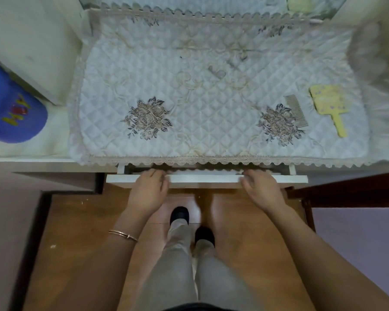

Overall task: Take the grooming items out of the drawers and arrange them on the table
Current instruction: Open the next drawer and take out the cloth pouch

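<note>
Quilted white cloth point(211, 90) with a lace edge and two embroidered flower clusters covers nearly the whole top of the table point(43, 161), its fringe hanging over the near edge. Below it, brown wooden floor point(76, 254) shows around the person's legs and dark shoes. Under the near edge of the table, a white drawer point(207, 178) stands pulled out only a little; the fringe hides what lies inside it. At the far left a blue cap point(14, 108) with yellow and red lettering rests on a white surface beside the table. The left hand point(148, 189) and the right hand point(259, 189) are well apart, each with its fingers curled over the top edge of the drawer's front, one toward each end. On the cloth at the right lies a yellow paddle point(328, 104), handle pointing to the near side; whether it is a mirror or a brush I cannot tell. Just to its left, a pale comb point(296, 113) lies at a slant, touching the right flower cluster. A thin bracelet point(122, 235) circles the left wrist.
</note>
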`<state>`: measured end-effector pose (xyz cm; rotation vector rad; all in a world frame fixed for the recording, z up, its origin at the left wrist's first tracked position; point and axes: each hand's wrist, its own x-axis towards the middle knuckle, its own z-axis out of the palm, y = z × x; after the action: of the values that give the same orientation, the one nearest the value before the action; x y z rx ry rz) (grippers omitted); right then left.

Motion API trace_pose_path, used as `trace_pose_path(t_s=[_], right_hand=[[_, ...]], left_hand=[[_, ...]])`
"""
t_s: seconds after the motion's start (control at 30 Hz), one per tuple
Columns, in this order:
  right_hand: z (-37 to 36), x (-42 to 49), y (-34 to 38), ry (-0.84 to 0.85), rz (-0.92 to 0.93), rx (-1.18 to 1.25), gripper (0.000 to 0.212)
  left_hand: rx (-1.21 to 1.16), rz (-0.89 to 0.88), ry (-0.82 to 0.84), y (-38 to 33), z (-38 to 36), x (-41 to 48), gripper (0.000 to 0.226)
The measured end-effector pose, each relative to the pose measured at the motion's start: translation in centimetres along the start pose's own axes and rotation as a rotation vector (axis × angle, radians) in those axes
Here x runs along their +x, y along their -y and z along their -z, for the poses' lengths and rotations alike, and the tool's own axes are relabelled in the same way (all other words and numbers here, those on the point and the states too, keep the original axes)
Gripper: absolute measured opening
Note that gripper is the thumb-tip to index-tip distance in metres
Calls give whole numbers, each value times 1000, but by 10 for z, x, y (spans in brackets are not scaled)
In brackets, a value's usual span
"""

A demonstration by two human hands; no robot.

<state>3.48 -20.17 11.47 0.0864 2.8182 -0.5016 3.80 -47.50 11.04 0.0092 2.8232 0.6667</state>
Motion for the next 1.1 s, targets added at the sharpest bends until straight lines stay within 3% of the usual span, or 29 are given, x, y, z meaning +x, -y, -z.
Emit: trace_pose_path(t_s=[0.33, 0.6, 0.9, 1.1], right_hand=[[-17, -62, -19, 132, -24, 101, 27], [-38, -115, -34, 279, -37, 194, 44], [-51, -147, -41, 398, -33, 188, 51], [-56, -142, -41, 459, -74, 95, 50]], left_hand=[[26, 110, 4, -3, -27, -67, 25], [23, 215, -13, -2, -49, -129, 29], [53, 347, 115, 2, -64, -165, 42], [55, 301, 235, 6, -64, -162, 41]])
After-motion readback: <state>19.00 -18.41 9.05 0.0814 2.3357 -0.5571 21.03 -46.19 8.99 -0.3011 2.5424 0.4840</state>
